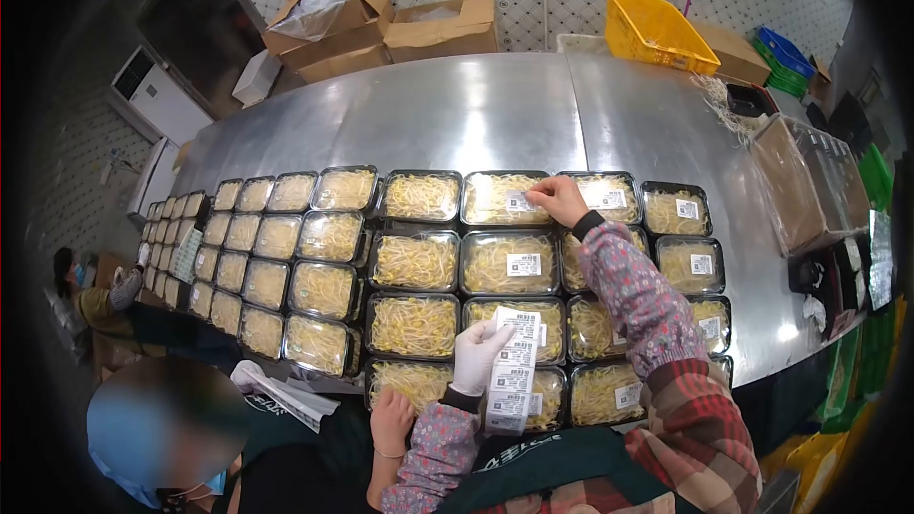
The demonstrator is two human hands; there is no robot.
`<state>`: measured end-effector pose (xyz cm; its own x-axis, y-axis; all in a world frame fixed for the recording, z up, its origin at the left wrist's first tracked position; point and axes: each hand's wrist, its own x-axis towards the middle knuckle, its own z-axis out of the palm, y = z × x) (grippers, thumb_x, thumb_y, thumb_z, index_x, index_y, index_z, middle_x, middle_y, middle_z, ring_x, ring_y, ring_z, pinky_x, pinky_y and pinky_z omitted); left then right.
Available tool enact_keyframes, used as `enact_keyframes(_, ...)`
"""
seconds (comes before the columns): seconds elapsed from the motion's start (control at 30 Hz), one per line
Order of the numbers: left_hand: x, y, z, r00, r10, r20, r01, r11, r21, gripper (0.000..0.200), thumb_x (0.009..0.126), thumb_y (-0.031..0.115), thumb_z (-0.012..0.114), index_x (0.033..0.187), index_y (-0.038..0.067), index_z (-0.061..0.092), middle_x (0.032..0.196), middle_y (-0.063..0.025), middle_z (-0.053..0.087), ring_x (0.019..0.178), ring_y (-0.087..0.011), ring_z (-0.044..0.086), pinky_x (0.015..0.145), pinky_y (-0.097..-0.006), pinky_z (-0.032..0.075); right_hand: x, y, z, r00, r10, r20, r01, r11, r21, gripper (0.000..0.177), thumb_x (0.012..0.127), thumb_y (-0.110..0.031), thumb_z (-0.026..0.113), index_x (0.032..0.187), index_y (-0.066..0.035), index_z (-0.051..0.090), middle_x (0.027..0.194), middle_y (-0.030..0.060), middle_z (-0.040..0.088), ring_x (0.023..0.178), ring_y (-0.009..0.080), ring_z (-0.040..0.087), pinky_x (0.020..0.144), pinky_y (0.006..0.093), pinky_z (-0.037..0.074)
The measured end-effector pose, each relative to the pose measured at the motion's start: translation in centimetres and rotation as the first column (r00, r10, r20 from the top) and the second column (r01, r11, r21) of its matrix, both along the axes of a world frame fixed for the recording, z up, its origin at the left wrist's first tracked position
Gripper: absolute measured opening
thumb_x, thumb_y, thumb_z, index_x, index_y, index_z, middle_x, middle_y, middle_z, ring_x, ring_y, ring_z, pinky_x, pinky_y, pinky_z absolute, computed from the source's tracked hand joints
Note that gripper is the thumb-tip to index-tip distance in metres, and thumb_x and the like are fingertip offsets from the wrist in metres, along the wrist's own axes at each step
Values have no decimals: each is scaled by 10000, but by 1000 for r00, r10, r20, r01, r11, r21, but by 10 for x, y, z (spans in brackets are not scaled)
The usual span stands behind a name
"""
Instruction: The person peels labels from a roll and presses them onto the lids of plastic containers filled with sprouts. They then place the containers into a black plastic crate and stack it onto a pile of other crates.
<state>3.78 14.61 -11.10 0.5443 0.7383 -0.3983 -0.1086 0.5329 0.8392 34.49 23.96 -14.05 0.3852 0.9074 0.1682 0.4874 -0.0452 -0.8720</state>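
Observation:
My left hand (479, 357), in a white glove, grips a strip of printed labels (514, 371) that hangs over the front trays. My right hand (560, 198) is bare and reaches to the back row, its fingers pinched at the right edge of a white label (517, 201) on a lidded tray of bean sprouts (490, 187). Labels sit on other trays around it, such as the back right tray (676, 207) and the one below it (691, 265). The sprout trays (414, 262) left of these show no label.
Trays stand in rows on a steel table (457, 105). A co-worker's hand (392, 419) rests by a front tray, close to my left sleeve. Another person (90, 290) is at the far left. Cardboard boxes (443, 33) and a yellow crate (657, 33) stand behind; a plastic-wrapped box (809, 181) is right.

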Motion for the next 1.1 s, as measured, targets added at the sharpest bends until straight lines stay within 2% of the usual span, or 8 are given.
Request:
enact_keyframes(0.27,-2,3,10,973,222,58,-226,971,82,85,876,63,638,927,-5,638,842,-22,663,706,-58,603,647,-193,474,-14,9,11,701,-51,711,201,971,-129,542,767,-309,714,1170,16,555,678,138,649,690,314,634,622,407,494)
enact_keyframes(0.33,-2,6,10,952,295,81,-302,947,105,79,872,55,642,926,-3,631,831,-16,658,696,-52,597,640,-190,468,-22,-6,25,802,-55,595,124,989,-75,624,770,-351,723,1215,30,506,691,128,645,653,282,630,578,380,484)
enact_keyframes(0.37,-6,7,2,952,299,69,-306,941,143,90,869,51,646,937,-4,625,827,-14,656,691,-50,594,636,-190,467,-40,-21,48,951,78,300,-21,982,-189,517,807,-370,703,1134,13,588,739,111,663,633,218,629,561,342,490)
enact_keyframes(0.43,-14,8,-14,945,323,58,-328,926,188,100,863,48,654,940,-3,615,814,-10,652,681,-45,588,626,-188,463,-83,-57,72,839,415,-352,-509,828,-235,460,831,-437,677,997,-8,672,779,74,675,686,136,613,623,292,505)
enact_keyframes(0.6,-6,6,3,930,366,22,-365,919,152,88,851,50,672,853,13,592,789,-3,645,673,-38,577,605,-181,453,-112,-59,64,697,545,-466,-658,744,-114,165,786,-159,754,840,-7,718,716,33,680,633,64,581,593,226,464)
enact_keyframes(0.87,-37,-16,2,977,206,-53,-204,978,37,116,865,107,667,913,2,651,846,12,645,733,-28,565,657,-184,453,-96,141,0,969,236,-74,-240,970,-43,274,746,-261,726,880,-22,727,750,130,692,689,200,656,668,326,504)
enact_keyframes(1.0,-54,-20,-14,978,205,-36,-188,946,263,149,873,102,655,964,-16,644,910,-15,648,780,-49,580,691,-194,464,-118,163,-1,933,199,301,-156,975,-161,269,745,-288,700,855,-43,718,756,137,681,707,271,664,674,354,521)
enact_keyframes(1.1,-61,-21,-1,961,274,34,-275,961,22,177,880,83,638,1017,-28,620,981,-45,645,840,-68,593,737,-210,478,-126,157,-2,777,105,621,-41,992,-117,364,717,-337,709,943,-51,699,716,144,665,719,299,654,634,392,513)
